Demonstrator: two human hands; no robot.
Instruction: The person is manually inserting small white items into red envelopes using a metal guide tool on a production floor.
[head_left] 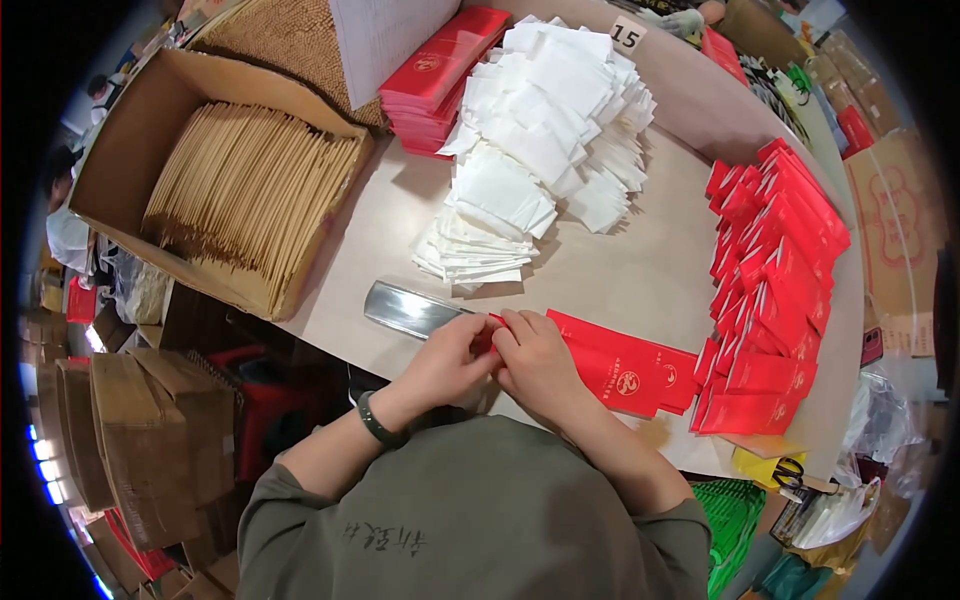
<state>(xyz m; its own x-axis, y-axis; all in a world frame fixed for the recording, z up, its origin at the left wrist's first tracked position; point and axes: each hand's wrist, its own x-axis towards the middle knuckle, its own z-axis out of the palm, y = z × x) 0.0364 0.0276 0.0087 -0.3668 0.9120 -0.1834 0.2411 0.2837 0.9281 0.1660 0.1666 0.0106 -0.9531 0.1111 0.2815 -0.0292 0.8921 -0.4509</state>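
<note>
Being pinched by the fingers of the left hand (448,357) and right hand (538,358) near the table (345,312) edge, a red sleeve (496,320) is seemingly unfinished, while the filled-looking heap (775,290) at right is judged done and white packets (540,120) and boxed sticks (255,185) are left.

2 hands (540,362) hold a red piece (484,341) beside red sleeves (628,368).

Over the feed I saw brown cartons (155,450) at left, a green basket (728,525) lower right and a large cardboard box (880,275) far right.
</note>
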